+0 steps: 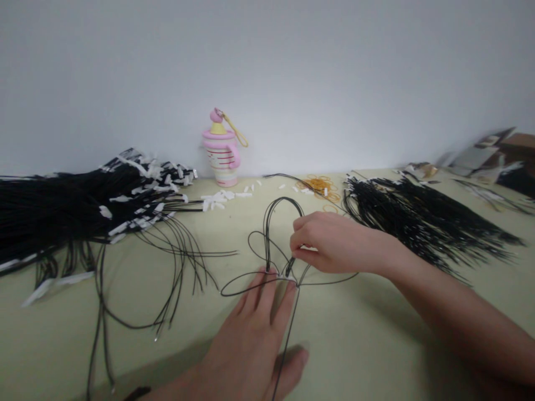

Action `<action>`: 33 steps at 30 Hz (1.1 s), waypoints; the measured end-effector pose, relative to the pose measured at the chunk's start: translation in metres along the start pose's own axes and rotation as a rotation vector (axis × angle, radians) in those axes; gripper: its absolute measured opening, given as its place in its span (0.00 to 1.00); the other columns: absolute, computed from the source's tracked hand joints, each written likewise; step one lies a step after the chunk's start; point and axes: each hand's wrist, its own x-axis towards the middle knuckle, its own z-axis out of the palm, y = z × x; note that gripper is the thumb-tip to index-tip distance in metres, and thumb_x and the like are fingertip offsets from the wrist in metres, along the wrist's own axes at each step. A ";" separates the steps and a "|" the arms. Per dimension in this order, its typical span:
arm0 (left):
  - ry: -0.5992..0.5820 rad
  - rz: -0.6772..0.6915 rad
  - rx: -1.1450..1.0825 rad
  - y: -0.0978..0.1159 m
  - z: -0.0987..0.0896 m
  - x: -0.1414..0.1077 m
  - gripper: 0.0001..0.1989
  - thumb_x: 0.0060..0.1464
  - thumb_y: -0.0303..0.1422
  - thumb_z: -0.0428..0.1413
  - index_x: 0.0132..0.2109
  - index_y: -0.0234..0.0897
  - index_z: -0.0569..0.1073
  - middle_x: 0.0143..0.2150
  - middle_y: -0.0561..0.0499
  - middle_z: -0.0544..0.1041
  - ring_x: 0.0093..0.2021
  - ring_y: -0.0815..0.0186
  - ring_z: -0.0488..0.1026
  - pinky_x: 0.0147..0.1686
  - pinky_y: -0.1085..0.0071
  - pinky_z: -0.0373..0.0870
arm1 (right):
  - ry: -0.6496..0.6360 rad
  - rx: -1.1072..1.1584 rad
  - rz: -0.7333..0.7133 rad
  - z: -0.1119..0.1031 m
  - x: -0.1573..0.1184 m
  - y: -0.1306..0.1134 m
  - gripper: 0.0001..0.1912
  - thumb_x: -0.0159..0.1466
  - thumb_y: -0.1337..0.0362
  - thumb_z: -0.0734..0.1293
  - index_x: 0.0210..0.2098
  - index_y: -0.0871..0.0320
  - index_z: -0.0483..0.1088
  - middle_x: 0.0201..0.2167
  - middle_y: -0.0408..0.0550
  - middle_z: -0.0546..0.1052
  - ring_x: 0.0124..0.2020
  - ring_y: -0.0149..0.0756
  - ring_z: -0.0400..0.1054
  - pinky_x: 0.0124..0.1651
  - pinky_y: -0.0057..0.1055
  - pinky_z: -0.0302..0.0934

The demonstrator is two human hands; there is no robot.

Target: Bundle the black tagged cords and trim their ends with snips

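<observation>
Several thin black cords (267,236) form loops on the pale green table (368,345), meeting at a small whitish piece near the centre. My left hand (254,328) lies palm down with its fingers spread, fingertips resting at the base of the loops beside that whitish piece. Above and right of it, my right hand (317,242) is closed in a pinch on the black cords, just over the point where they meet. One cord runs down from there past my left thumb.
At the left lies a big pile of black cords with white ends (54,211). A pink and white cup (221,159) stands by the wall, near white bits (218,199). Yellow rubber bands (317,185), another black cord bundle (409,217) and boxes (476,156) are on the right.
</observation>
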 end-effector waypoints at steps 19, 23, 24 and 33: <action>-0.091 -0.023 -0.013 -0.001 0.001 0.001 0.36 0.57 0.45 0.46 0.67 0.31 0.49 0.66 0.31 0.50 0.66 0.41 0.44 0.61 0.46 0.48 | -0.004 -0.037 -0.061 0.010 0.005 -0.012 0.09 0.58 0.68 0.60 0.24 0.61 0.70 0.27 0.47 0.73 0.26 0.30 0.63 0.26 0.27 0.43; 0.035 0.021 -0.060 -0.008 0.016 -0.002 0.36 0.56 0.46 0.49 0.66 0.32 0.52 0.65 0.33 0.53 0.65 0.41 0.48 0.60 0.44 0.50 | -0.006 -0.017 -0.057 0.014 0.007 -0.011 0.10 0.59 0.68 0.60 0.25 0.61 0.71 0.27 0.47 0.74 0.27 0.30 0.64 0.28 0.26 0.45; 0.071 0.033 -0.078 -0.010 0.020 -0.002 0.36 0.56 0.46 0.49 0.65 0.32 0.53 0.65 0.34 0.54 0.65 0.41 0.48 0.60 0.44 0.51 | -0.001 -0.032 -0.052 0.015 0.008 -0.010 0.10 0.60 0.68 0.60 0.25 0.61 0.71 0.27 0.47 0.75 0.27 0.30 0.65 0.27 0.26 0.45; 0.168 0.054 -0.131 -0.014 0.031 -0.004 0.37 0.54 0.46 0.50 0.65 0.35 0.51 0.66 0.37 0.53 0.66 0.43 0.47 0.60 0.45 0.51 | 0.004 0.058 -0.120 0.027 0.014 -0.004 0.09 0.58 0.70 0.61 0.29 0.57 0.74 0.25 0.46 0.76 0.27 0.30 0.68 0.27 0.25 0.47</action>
